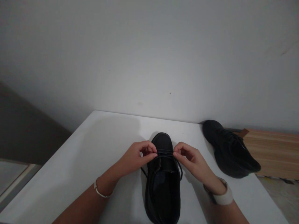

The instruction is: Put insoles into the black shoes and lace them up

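A black lace-up shoe [163,186] stands on the white table [93,149], toe pointing away from me. My left hand [137,154] pinches a black lace [164,153] at the shoe's left side. My right hand [191,158] pinches the same lace at the right side. The lace runs taut across the shoe's throat between both pinches. A loose lace end hangs down by the left side of the shoe. I wear a thin bangle on the left wrist and a white band on the right wrist.
A second black shoe [230,152] lies on its side at the table's right rear, against the white wall. A wooden surface [273,152] sits to the right of the table. A dark floor shows at the left.
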{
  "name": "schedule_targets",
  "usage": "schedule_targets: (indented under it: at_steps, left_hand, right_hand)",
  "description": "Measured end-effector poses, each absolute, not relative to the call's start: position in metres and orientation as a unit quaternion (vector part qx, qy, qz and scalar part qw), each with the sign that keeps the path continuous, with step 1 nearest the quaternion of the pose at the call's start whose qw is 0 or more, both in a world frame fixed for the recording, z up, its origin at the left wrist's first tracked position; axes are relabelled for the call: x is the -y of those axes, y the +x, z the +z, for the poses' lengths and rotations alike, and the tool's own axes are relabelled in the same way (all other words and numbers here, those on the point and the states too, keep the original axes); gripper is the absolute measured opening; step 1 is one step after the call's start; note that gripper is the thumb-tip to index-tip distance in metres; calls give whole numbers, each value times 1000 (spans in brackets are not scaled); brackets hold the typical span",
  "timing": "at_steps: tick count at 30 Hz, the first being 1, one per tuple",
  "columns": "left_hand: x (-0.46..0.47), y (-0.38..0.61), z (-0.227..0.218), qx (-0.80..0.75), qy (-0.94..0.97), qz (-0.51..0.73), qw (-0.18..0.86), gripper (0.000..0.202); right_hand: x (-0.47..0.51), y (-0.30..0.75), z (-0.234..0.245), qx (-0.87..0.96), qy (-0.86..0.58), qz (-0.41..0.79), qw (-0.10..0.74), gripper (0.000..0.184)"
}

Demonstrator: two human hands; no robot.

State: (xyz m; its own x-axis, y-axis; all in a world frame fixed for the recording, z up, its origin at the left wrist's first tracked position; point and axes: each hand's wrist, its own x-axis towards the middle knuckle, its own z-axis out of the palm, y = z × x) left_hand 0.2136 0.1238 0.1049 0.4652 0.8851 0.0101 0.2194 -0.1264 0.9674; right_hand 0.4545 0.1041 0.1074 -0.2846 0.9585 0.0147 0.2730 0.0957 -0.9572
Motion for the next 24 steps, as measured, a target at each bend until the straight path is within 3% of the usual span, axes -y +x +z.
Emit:
schedule_targets:
  at_steps: [9, 24]
  left_hand:
    - [-122, 215, 101, -402, 753, 297, 429, 4]
    - [-120, 217, 98, -390, 799, 331, 316, 9]
  right_hand:
    - [-105, 458, 106, 649, -471, 492, 340, 31]
    - [-101, 455, 103, 740, -473, 336, 340, 11]
